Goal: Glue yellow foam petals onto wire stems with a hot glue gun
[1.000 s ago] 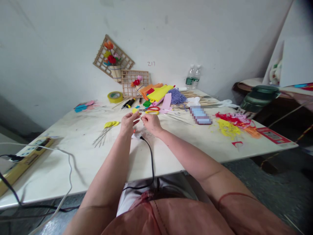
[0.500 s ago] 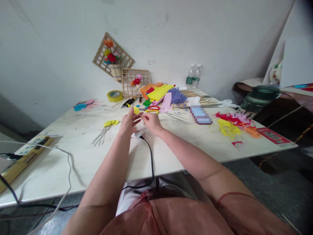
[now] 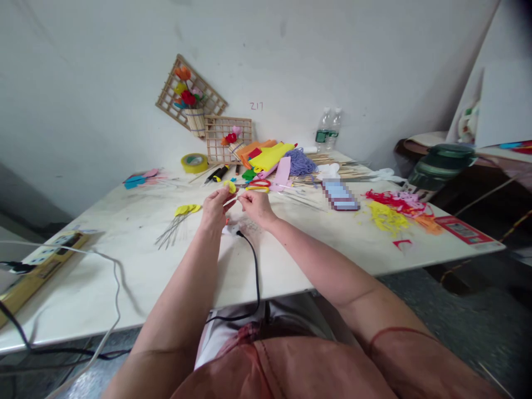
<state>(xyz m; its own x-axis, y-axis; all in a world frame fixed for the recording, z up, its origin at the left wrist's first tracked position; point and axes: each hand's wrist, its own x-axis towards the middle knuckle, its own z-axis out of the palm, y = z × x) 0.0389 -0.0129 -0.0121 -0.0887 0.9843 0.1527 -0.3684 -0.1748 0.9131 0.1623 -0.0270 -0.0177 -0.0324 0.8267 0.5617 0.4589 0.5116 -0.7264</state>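
Note:
Between thumb and fingers, my left hand (image 3: 216, 206) pinches a yellow felt petal (image 3: 229, 187) over the middle of the table. Close on its right, my right hand (image 3: 256, 206) has its fingertips pressed together; a thin stem seems to run between the hands, too fine to make out surely. Several yellow petals on thin wires (image 3: 188, 210) lie to the left of my left hand. Just below the hands sits a small white device, mostly hidden, with a black cord (image 3: 254, 255). Behind the hands lie red-handled scissors (image 3: 260, 184).
Felt sheets (image 3: 272, 158), purple yarn (image 3: 301, 162) and sticks lie at the back. Yellow tape (image 3: 194, 163) stands left of them. A phone (image 3: 341, 195) and felt scraps (image 3: 388, 216) are on the right, a power strip (image 3: 45, 260) on the left. Lattice panels with felt flowers (image 3: 189, 98) lean on the wall.
The yellow petal has turned in my left hand and sits slightly lower, with its face showing more. My right hand has barely moved. The things on the table are unchanged.

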